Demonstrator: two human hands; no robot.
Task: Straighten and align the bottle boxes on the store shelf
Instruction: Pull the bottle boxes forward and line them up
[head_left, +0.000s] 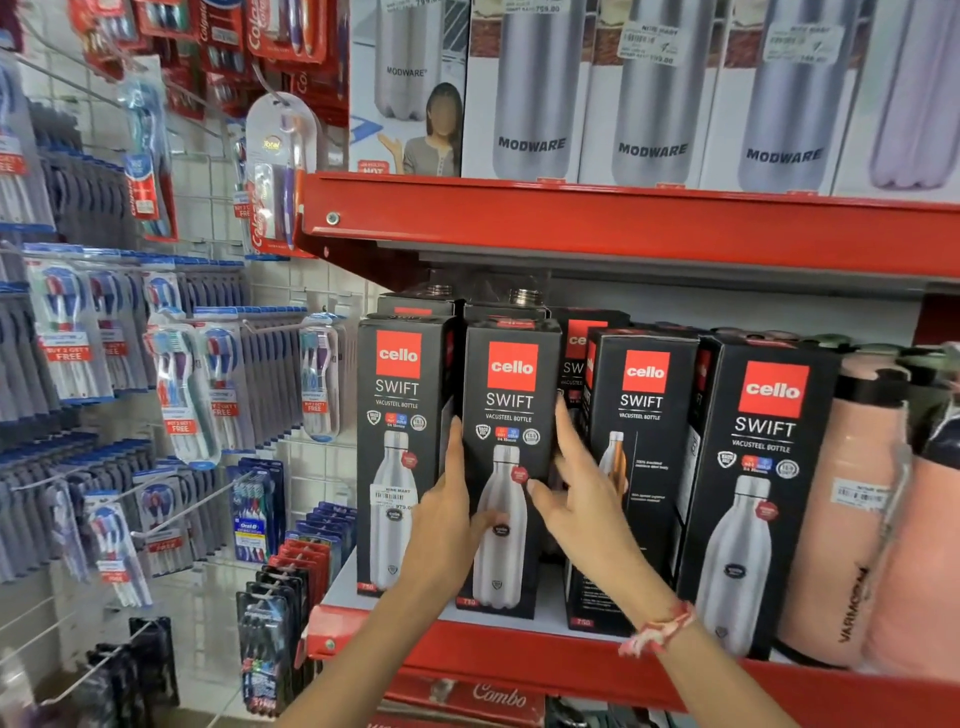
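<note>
Several black Cello Swift bottle boxes stand in a row on the red shelf (519, 660). My left hand (449, 525) and my right hand (582, 499) clasp the second box from the left (511, 405), one on each side edge, thumbs on its front. The leftmost box (397, 415) stands straight beside it. The third box (641, 447) is turned at an angle and shows its side panel. The fourth box (763, 467) sits further forward, also slightly angled. More boxes stand behind the front row, partly hidden.
Peach-coloured flasks (852, 509) stand to the right of the boxes. White Modware bottle boxes (530, 104) fill the upper red shelf (623, 223). Toothbrush packs (182, 395) hang on wire pegs along the wall to the left.
</note>
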